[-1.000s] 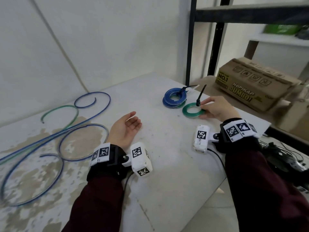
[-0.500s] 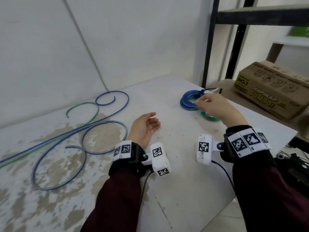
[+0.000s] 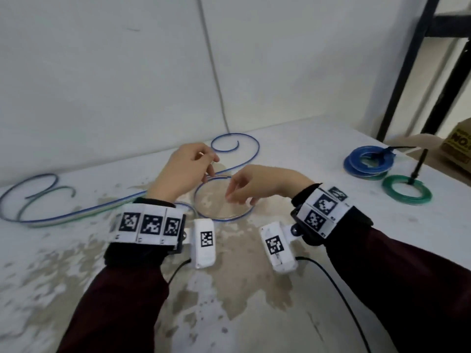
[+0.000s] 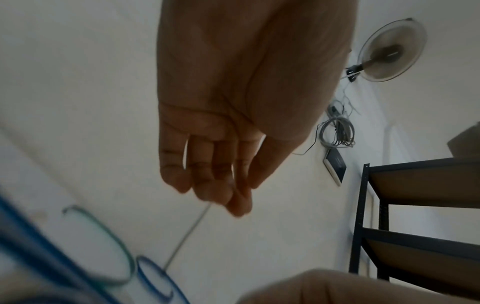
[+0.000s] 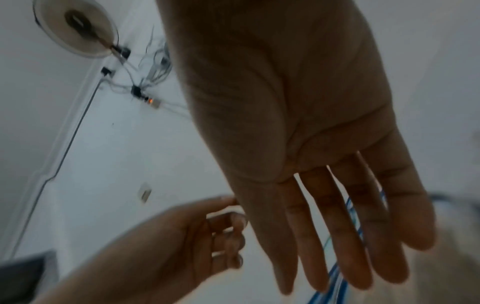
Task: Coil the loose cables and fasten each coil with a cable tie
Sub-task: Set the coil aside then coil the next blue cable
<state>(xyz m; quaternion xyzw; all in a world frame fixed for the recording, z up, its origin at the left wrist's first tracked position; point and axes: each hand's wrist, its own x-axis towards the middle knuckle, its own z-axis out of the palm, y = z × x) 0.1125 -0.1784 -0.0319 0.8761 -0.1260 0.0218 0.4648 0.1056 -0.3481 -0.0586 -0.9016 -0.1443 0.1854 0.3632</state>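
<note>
Two finished coils, blue coil (image 3: 367, 161) and green coil (image 3: 406, 193), lie far right on the table (image 3: 293, 314). Head view: both hands poised above the loose blue cable (image 3: 224, 217). Left wrist view: left hand (image 4: 233, 102) loosely curled, holding nothing. Right wrist view: right hand (image 5: 306, 133) extended, empty. Next: grasp the cable and start winding it.

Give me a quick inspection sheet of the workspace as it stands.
Surface: white table, worn brown patches.
Job's things: tied blue cable coil and tied green cable coil far right.
Clutter: nothing seen.
Hands: left hand fingers loosely curled, right hand open, both over a loop; grip unclear.
Cables: loose blue cable and loose green cable sprawled left.
Surroundings: black metal shelf, cardboard box, wall fan.
</note>
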